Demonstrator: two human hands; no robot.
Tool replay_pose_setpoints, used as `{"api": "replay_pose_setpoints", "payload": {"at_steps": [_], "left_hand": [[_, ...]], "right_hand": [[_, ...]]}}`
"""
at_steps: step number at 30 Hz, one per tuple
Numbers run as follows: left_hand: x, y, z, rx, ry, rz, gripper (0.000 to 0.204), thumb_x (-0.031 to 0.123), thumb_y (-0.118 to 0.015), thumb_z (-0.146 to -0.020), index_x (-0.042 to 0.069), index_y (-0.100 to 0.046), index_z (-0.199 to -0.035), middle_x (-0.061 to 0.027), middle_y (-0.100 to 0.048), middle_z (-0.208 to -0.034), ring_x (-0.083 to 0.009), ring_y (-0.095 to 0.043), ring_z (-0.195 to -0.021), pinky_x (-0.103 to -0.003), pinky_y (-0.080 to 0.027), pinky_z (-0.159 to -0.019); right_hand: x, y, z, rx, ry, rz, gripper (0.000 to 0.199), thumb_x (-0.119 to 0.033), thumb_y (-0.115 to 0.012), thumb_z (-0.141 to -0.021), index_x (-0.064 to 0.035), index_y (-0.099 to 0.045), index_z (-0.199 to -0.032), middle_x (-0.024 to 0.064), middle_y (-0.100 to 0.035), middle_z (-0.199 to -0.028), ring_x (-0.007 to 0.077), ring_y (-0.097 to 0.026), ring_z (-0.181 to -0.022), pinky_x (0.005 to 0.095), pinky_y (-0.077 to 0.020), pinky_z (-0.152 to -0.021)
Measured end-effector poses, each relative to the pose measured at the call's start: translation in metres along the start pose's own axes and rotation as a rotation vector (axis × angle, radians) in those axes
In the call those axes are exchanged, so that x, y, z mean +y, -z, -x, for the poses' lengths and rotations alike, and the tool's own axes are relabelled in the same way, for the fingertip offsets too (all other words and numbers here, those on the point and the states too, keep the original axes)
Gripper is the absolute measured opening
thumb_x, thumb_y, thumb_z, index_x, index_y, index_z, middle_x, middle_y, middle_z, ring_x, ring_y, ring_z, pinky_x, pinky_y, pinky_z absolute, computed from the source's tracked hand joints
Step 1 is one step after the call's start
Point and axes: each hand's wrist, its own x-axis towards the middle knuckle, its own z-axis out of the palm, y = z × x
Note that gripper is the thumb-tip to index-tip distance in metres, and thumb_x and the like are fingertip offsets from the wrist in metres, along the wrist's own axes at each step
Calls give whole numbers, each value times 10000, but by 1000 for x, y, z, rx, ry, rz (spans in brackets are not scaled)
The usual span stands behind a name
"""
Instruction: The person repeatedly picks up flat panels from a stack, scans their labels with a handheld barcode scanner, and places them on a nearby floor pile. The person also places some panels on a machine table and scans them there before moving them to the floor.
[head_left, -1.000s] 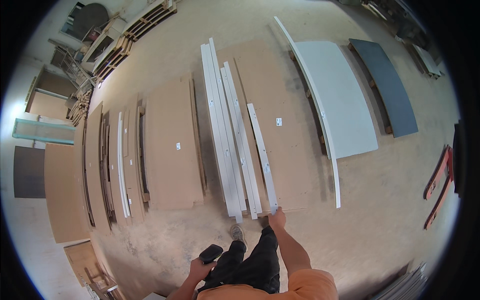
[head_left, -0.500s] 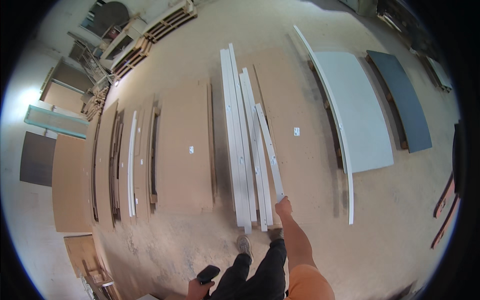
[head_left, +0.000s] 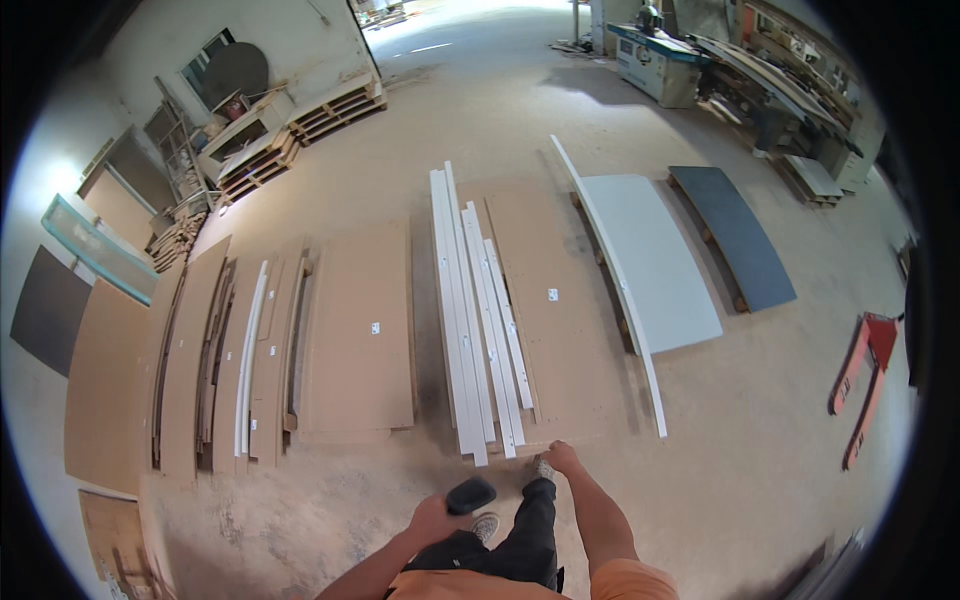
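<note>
My left hand (head_left: 435, 522) is wrapped round a dark, rounded handheld device (head_left: 470, 495), its exact kind unclear, held above my left shoe. My right hand (head_left: 565, 458) hovers with curled fingers by the near end of a brown board stack (head_left: 570, 390); whether anything sits in those fingers is hidden. Several long white strips (head_left: 462, 320) lie side by side along the left part of that stack. The rightmost short strip (head_left: 508, 330) rests beside the others, its near end apart from my right hand.
Left of the strips lies another brown board stack (head_left: 355, 370), with narrower stacks beyond. A white panel (head_left: 650, 270) with a long strip (head_left: 625, 290) along it and a dark grey panel (head_left: 735, 240) lie to the right. A red pallet jack (head_left: 865, 370) stands at far right. Wooden pallets (head_left: 340, 105) are at the back.
My right hand has let go of the short white strip, which now lies closer to the others. My left hand has come further into view with the device. The view has tilted up.
</note>
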Motion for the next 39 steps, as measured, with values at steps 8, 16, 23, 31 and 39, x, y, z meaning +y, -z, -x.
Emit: {"api": "replay_pose_setpoints", "payload": {"at_steps": [8, 16, 23, 31, 39], "left_hand": [[15, -48, 52, -218, -537, -89, 436, 402, -765, -737, 12, -758, -933, -240, -715, -853, -418, -696, -846, -468, -554, -763], [115, -177, 160, -712, -781, -474, 430, 413, -749, -728, 14, -754, -888, -206, -718, -795, -358, -710, -797, -441, -550, -738], [179, -354, 319, -975, -1042, -750, 419, 442, -757, -725, 26, -729, -772, -157, -689, -670, -324, -708, -692, -416, -550, -665], [190, -597, 737, -1603, -1459, -884, 393, 374, -766, -765, 22, -738, -937, -160, -702, -719, -296, -696, -691, -406, -540, -676], [217, -786, 952, -1962, -1365, -692, 316, 237, -769, -804, 26, -720, -1034, -105, -718, -809, -154, -661, -756, -340, -537, -735]], "right_hand": [[153, -133, 388, 309, -903, -831, 157, -154, -627, -906, -8, -683, -913, 106, -708, -863, 223, -704, -742, 395, -554, -616], [116, -311, 646, 659, -1275, -1420, 139, -137, -649, -863, -7, -679, -825, 128, -701, -738, 252, -718, -674, 410, -555, -535], [84, -411, 737, 740, -1403, -1135, 348, -349, -678, -809, -21, -777, -872, 194, -748, -855, 326, -727, -777, 407, -572, -783], [126, -507, 1062, 1409, -1813, -1366, 270, -274, -706, -830, -16, -752, -899, 162, -743, -822, 266, -721, -781, 383, -559, -724], [254, -340, 1352, 1396, -1506, -1094, 426, -303, -723, -853, -5, -651, -1148, 211, -709, -1040, 373, -685, -989, 435, -532, -877]]}}
